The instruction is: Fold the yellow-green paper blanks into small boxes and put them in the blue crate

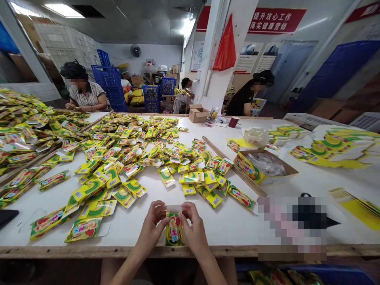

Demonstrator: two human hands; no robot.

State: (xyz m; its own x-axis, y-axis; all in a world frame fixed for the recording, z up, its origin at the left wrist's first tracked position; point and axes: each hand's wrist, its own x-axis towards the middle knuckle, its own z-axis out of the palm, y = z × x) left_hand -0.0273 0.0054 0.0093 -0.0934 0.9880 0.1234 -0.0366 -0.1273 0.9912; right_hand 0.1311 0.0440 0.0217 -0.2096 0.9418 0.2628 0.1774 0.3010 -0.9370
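A small yellow and green printed carton (174, 230) stands upright or slightly tilted near the table's front edge, its pale top flap raised. From the left side, my left hand (153, 222) grips it with thumb and curled fingers near the top. My right hand (193, 225) pinches the opposite upper edge in the same way. Whether anything is inside the carton cannot be seen. Beyond my hands lies a loose heap of similar cartons (130, 170), many with white end flaps sticking out.
Wooden strips (234, 166) divide the white table (142, 233). On the right are an open box of clear plastic bags (267, 164), flat carton blanks (335, 146) and a pixelated area. A larger carton heap (23, 130) lies left. Co-workers sit or stand across the table and farther back.
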